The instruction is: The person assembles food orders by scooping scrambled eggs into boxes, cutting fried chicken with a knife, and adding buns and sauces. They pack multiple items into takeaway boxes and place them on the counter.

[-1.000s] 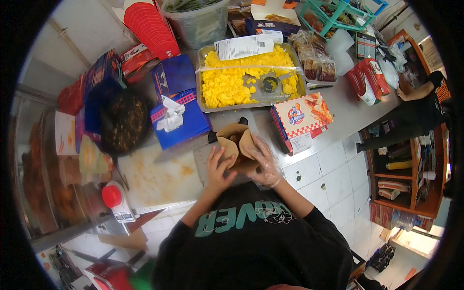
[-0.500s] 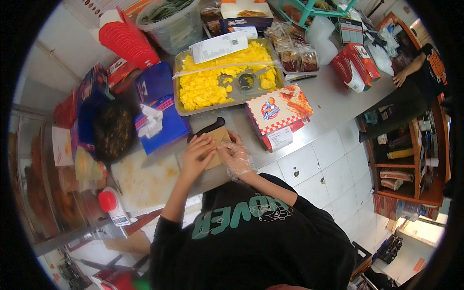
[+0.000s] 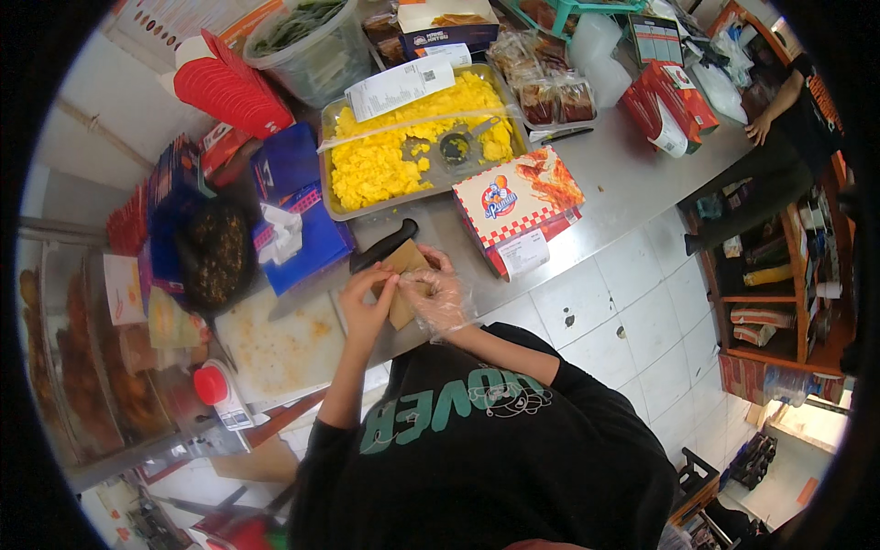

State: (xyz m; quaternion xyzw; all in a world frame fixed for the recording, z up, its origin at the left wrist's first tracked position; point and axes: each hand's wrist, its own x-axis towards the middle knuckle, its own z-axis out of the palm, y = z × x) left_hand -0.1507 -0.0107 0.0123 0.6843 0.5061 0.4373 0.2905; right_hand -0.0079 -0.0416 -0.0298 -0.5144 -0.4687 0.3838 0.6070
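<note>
My left hand (image 3: 365, 302) and my right hand (image 3: 438, 295), which wears a thin clear plastic glove, both grip a small brown paper wrapper (image 3: 403, 275) folded shut on the steel counter (image 3: 632, 183). Whatever the paper holds is hidden. A black-handled knife (image 3: 380, 246) lies just beyond the wrapper, its blade over a stained white cutting board (image 3: 275, 344). Behind it stands a metal tray of yellow scrambled egg (image 3: 385, 160) with a scoop (image 3: 456, 147) in it.
A red-and-white printed carton (image 3: 518, 206) sits right of my hands. Blue boxes with tissue (image 3: 293, 225), a dark bowl (image 3: 213, 252), stacked red cartons (image 3: 229, 87) and a red-capped bottle (image 3: 215, 390) are left. Another person's hand (image 3: 759, 128) rests on the counter's far right.
The two round bread halves seen a second ago are now covered by the brown paper, which my hands have folded closed. The view has shifted slightly.
</note>
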